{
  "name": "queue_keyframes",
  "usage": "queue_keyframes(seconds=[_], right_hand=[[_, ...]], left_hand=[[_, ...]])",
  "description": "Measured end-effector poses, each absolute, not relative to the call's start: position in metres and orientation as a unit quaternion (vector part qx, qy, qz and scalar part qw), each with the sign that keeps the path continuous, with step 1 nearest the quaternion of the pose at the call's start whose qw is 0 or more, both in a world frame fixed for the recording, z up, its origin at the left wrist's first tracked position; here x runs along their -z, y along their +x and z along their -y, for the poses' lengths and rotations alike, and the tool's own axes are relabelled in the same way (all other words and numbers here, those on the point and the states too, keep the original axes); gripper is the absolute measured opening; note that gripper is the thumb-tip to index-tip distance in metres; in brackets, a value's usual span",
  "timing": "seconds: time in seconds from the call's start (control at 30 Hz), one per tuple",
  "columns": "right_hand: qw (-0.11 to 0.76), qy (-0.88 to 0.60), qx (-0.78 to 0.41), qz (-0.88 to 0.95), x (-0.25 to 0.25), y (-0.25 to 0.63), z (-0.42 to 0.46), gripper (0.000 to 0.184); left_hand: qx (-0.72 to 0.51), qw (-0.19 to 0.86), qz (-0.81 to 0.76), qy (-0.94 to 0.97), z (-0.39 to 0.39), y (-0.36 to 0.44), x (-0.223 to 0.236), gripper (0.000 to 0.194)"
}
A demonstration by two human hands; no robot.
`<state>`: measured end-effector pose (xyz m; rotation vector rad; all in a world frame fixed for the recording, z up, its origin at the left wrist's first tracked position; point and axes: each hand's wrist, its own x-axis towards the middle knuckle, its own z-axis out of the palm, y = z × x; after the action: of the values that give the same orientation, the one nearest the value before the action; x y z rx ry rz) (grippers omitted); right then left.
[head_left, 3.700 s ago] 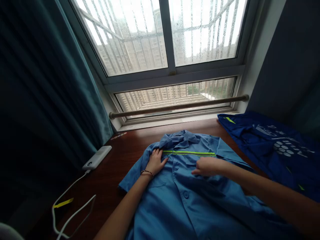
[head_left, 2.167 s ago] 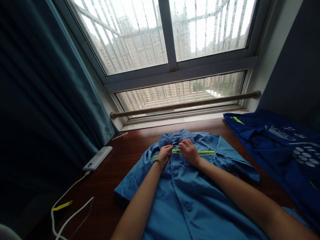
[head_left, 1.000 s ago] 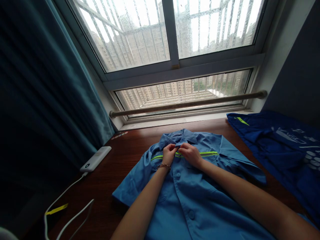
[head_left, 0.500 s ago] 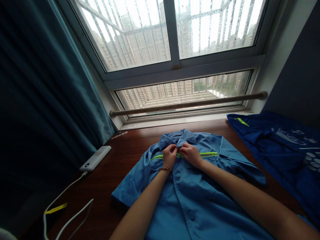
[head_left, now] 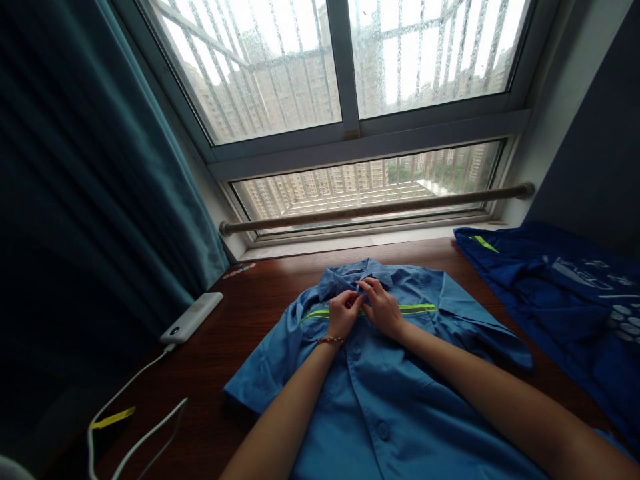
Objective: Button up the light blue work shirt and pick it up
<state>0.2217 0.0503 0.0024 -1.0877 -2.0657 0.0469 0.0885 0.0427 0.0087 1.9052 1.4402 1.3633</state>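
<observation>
Window side: daylight comes through a barred window (head_left: 345, 73) behind a rail (head_left: 370, 211); a dark teal curtain (head_left: 150, 167) hangs at the left of the view.
Table: reddish-brown wood table (head_left: 215, 347), reaching back to the white sill (head_left: 320, 247).
Shirt: the light blue shirt (head_left: 380, 373) lies front up on the table, its collar (head_left: 333, 281) toward the window.
Just changed: the hands, well apart on the chest a few seconds ago, now meet below the collar; in the last half second the right index finger has lifted toward it. The shirt itself has hardly shifted, so the work now seems centred on the top of the front opening.
Left hand: the left hand (head_left: 342, 313) has thumb and index pressed together, apparently pinching the shirt's fabric.
Right hand: the right hand (head_left: 381, 308) touches the same spot with bent fingers; whether they pinch cannot be told.
Buttons: one button (head_left: 357, 351) shows just below the hands, another (head_left: 383, 430) farther down.
Left edge: wood lies between the shirt's sleeve (head_left: 260, 373) and a white power bank (head_left: 193, 317) with its cable (head_left: 127, 379), leaving that elbow room.
Right edge: a darker blue garment (head_left: 545, 293) lies near the other sleeve (head_left: 490, 333), making this side tighter.
</observation>
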Motion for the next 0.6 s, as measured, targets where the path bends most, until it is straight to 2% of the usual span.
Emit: queue_keyframes(seconds=[0.17,0.3,0.5,0.6], right_hand=[[0.361,-0.443,-0.034,0.820,0.000,0.222,-0.052,0.033],[0.430,-0.484,-0.088,0.758,0.005,0.226,-0.063,0.023],[0.534,-0.499,-0.159,0.663,0.012,0.234,-0.085,0.018],[0.562,-0.514,-0.181,0.622,0.014,0.238,-0.093,0.018]], left_hand=[[-0.480,0.241,-0.510,0.672,-0.043,0.093,-0.013,0.027],[-0.444,0.237,-0.571,0.649,-0.047,0.098,-0.022,0.032],[-0.132,0.334,-0.551,0.753,-0.041,0.087,-0.045,0.034],[-0.071,0.301,-0.540,0.783,-0.035,0.080,-0.057,0.035]])
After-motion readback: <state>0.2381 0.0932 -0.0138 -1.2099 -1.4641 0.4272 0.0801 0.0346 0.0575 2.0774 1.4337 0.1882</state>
